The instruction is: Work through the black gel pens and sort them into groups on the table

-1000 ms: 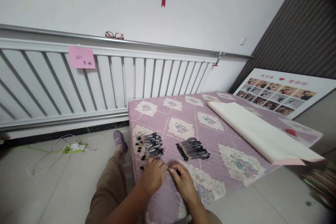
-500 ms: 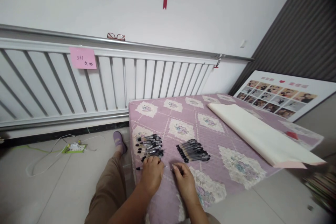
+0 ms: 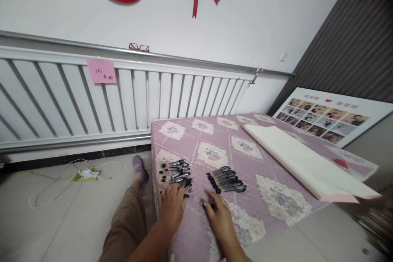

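Observation:
My left hand (image 3: 172, 204) is closed round a black pen (image 3: 188, 196), whose thin tip sticks out to the right past my fingers. Just above that hand lies a loose pile of black pens with clear barrels (image 3: 175, 171), pointing in mixed directions. Over on the right, my right hand (image 3: 219, 213) rests low above the cover with thumb and forefinger bent toward each other. A small dark piece (image 3: 203, 203) shows at those fingertips, too small to name. Beyond it a neater row of similar pens (image 3: 226, 179) lies side by side on the purple flowered cover (image 3: 211, 135).
A large folded cream sheet (image 3: 301, 163) lies across the right of the bed. Behind stands a white radiator (image 3: 178, 94) with a pink note (image 3: 101, 71) and glasses (image 3: 139, 47) above. A photo board (image 3: 322, 116) leans at the right; a power strip (image 3: 86, 174) is on the floor.
My left hand has shifted slightly left, and the pen in it shows more of its tip end. The right hand has moved slightly right and down, its fingers a little wider.

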`<state>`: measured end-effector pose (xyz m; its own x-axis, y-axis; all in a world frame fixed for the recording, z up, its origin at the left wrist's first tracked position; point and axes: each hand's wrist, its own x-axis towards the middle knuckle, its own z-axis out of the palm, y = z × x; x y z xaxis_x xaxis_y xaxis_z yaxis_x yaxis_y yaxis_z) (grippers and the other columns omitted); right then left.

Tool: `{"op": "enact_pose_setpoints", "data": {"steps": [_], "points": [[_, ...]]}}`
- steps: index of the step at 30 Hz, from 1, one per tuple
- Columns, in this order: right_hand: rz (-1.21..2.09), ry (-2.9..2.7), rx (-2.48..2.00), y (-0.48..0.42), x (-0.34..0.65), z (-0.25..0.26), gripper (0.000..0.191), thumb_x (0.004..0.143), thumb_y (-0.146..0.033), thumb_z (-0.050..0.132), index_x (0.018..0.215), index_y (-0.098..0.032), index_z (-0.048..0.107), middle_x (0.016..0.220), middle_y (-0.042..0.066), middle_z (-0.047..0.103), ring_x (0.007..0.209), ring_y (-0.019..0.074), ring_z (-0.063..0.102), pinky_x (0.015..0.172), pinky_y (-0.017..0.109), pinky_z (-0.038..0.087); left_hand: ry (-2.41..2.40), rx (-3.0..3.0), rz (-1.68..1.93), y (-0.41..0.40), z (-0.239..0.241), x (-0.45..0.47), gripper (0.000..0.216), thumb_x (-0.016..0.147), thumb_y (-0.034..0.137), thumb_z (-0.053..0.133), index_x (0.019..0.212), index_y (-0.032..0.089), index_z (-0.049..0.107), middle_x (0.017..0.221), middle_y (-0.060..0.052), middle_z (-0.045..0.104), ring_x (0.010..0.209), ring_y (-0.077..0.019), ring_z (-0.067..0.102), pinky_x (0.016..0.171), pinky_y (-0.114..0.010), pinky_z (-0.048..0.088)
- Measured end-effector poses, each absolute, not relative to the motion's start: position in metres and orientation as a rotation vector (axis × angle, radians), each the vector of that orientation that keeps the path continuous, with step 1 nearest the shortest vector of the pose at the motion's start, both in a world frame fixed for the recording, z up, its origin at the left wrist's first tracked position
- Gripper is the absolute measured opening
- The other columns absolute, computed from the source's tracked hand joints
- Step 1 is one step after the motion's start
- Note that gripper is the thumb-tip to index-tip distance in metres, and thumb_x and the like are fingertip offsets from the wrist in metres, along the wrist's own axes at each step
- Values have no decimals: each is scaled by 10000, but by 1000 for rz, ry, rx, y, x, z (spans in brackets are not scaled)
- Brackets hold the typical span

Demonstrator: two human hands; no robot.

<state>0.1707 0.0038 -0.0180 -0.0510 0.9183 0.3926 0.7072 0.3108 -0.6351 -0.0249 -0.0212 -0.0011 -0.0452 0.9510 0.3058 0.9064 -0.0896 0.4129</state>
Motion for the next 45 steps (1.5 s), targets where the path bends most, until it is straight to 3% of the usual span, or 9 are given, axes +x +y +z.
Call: {"op": "enact_pose_setpoints", "data": {"steps": [4, 11, 17, 22, 30, 36, 45], "points": [[212, -1972, -1493, -4, 175, -19, 244, 790, -207, 546, 989, -208, 688, 944, 78, 692, 908, 250, 602, 859, 387, 457, 2078, 2073, 705, -22, 0, -31, 173, 896, 191, 526, 986, 268, 652, 1051, -29, 600, 1063, -230, 497, 956, -400, 306], [243, -1973, -1414, 6, 144, -7, 198, 825, -211, 538, 952, -225, 690, 895, 61, 675, 870, 227, 608, 815, 346, 472, 2089, 2121, 618, -14, 1, -31, 188, 926, 197, 465, 925, 247, 646, 981, -32, 611, 1021, -233, 512, 899, -390, 328], [352, -1928, -1317, 24, 106, 1, 273, 768, -106, 511, 931, -229, 692, 859, 67, 657, 835, 221, 628, 780, 323, 516, 2155, 2151, 688, -6, -5, -35, 146, 913, 192, 495, 920, 241, 632, 967, -20, 604, 995, -224, 519, 876, -371, 351], [368, -1898, -1239, 32, 95, -1, 368, 729, -53, 481, 999, -221, 667, 965, 73, 657, 925, 215, 621, 859, 334, 512, 2193, 2164, 723, 2, -8, -38, 115, 898, 192, 518, 933, 231, 620, 952, -27, 607, 966, -224, 528, 857, -362, 365], [-57, -1795, -1406, 37, 167, -24, 294, 839, -236, 499, 1098, -204, 633, 1101, 115, 628, 1035, 254, 559, 936, 441, 449, 2185, 2183, 761, 3, -12, -38, 175, 850, 152, 556, 986, 236, 625, 994, -31, 615, 1006, -229, 529, 906, -372, 369], [-298, -1793, -1571, 47, 225, -33, 352, 848, -241, 422, 1120, -181, 638, 1168, 130, 627, 1148, 294, 489, 970, 483, 401, 2191, 2179, 730, 1, -7, -38, 310, 820, 61, 496, 1038, 237, 629, 1009, -34, 618, 1012, -222, 535, 925, -357, 361], [-351, -1865, -1704, 35, 220, -22, 300, 822, -201, 474, 1030, -252, 684, 1000, 94, 643, 969, 274, 528, 831, 397, 397, 2159, 2180, 798, 0, -8, -38, 356, 798, 15, 463, 1016, 235, 638, 1005, -36, 629, 991, -217, 542, 919, -350, 364]]}}
